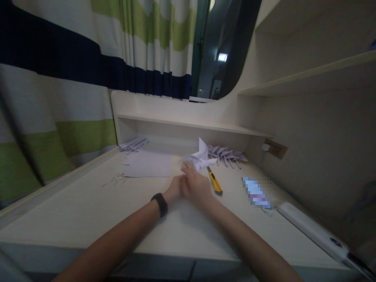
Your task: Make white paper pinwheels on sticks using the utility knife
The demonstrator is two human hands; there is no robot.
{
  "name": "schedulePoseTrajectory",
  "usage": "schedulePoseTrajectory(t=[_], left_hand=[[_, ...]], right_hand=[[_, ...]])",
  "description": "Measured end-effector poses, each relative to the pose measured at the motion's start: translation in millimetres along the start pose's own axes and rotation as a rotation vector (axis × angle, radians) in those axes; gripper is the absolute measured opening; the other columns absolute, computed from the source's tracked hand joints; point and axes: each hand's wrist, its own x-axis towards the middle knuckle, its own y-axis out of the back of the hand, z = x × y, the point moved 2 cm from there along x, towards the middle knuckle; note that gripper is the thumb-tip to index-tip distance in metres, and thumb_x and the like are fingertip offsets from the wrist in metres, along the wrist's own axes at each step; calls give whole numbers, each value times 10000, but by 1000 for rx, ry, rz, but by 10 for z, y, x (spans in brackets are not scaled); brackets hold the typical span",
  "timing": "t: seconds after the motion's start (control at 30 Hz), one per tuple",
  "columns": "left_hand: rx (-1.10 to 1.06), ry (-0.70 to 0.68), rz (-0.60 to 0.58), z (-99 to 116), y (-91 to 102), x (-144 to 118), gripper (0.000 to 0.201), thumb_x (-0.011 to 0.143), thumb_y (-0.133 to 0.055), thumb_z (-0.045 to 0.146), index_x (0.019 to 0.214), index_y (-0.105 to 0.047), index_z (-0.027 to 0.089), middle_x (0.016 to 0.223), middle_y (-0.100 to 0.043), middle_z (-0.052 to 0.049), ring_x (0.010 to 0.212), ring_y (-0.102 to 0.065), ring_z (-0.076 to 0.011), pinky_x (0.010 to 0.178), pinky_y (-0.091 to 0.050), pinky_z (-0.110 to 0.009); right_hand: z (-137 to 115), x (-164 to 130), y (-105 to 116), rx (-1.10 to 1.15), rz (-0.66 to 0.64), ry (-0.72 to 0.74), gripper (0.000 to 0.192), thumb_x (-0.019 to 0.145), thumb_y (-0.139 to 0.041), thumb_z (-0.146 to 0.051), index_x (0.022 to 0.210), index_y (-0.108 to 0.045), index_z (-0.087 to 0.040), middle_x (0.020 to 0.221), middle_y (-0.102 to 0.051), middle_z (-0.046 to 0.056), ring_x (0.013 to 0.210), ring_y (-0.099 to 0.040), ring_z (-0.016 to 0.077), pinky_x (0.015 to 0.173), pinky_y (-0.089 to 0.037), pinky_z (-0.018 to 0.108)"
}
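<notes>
Dim indoor light, soft shadows, wide-angle bending at edges, slight blur, one pixelated patch

A single head-worn camera looks forward and down over the desk (pixel 88 219), close, facing the shelf (pixel 188 124) at 12 o'clock.

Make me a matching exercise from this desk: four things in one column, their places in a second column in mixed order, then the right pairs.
Things:
1. folded paper figure
2. yellow utility knife
3. flat paper sheet
4. black wristband

Places:
A. on the left forearm
B. lying on the desk left of the hands
C. held at the fingertips of the right hand
D. on the desk just right of the hands

Pairs: 1-C, 2-D, 3-B, 4-A
</notes>
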Motion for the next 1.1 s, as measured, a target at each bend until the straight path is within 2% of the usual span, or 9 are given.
schedulePoseTrajectory(t=[0.13,0.2,0.33,0.5,0.57,0.77,0.87,1.0,1.1], left_hand=[[-150,185,-126,21,-21,20,385,741,-668,464,877,-676,103,742,-626,-67,624,-553,-135,584,-437,-255],[-194,209,-118,21,-5,29,375,715,-705,451,854,-678,103,737,-611,-52,621,-532,-115,593,-418,-239],[-237,215,-99,1,22,34,365,712,-718,436,846,-676,99,747,-611,-56,634,-529,-116,593,-402,-233],[-282,200,-90,-16,17,34,374,683,-741,423,874,-688,107,775,-646,-72,628,-550,-135,584,-404,-242],[-275,188,-66,-18,23,40,365,663,-756,413,861,-697,113,765,-650,-65,618,-544,-131,576,-396,-236],[-249,212,-16,16,79,74,407,677,-733,475,852,-695,110,824,-646,-86,647,-539,-122,602,-404,-231],[-246,227,13,36,99,82,417,664,-744,470,879,-698,116,878,-654,-96,686,-560,-133,627,-423,-241],[-256,192,7,7,99,89,354,664,-752,402,872,-700,119,841,-664,-86,677,-581,-143,603,-431,-241],[-258,163,-4,-10,100,92,278,655,-754,359,779,-686,120,729,-647,-56,619,-576,-132,582,-433,-238]], right_hand=[[397,-80,156,-147,139,-168,260,844,-442,-203,1080,-540,-155,1235,-589,165,832,-653,215,619,-459,276],[523,-83,218,-211,140,-273,243,855,-436,-210,1064,-545,-151,1019,-685,144,715,-653,209,558,-419,263],[478,-74,221,-212,69,-316,214,874,-437,-242,1030,-565,-168,750,-700,69,561,-623,190,507,-363,254],[174,-135,99,-46,-62,-100,243,868,-460,-272,1075,-562,-194,921,-713,63,645,-649,161,555,-395,232],[143,-155,97,-51,-45,-50,256,872,-456,-282,1081,-570,-188,997,-704,76,696,-659,158,572,-404,224],[388,-109,240,-189,118,-320,274,884,-432,-264,1075,-580,-135,1141,-647,146,809,-662,189,628,-429,238],[387,-97,209,-85,-1,-360,275,873,-455,-278,1085,-579,-154,995,-701,92,722,-662,179,624,-430,238],[202,-144,95,244,-146,-172,299,872,-469,-278,1141,-578,-207,815,-719,10,630,-648,128,647,-430,205],[136,-186,52,323,-165,-114,259,867,-479,-293,1067,-626,-219,764,-717,-1,626,-650,125,640,-420,202]])
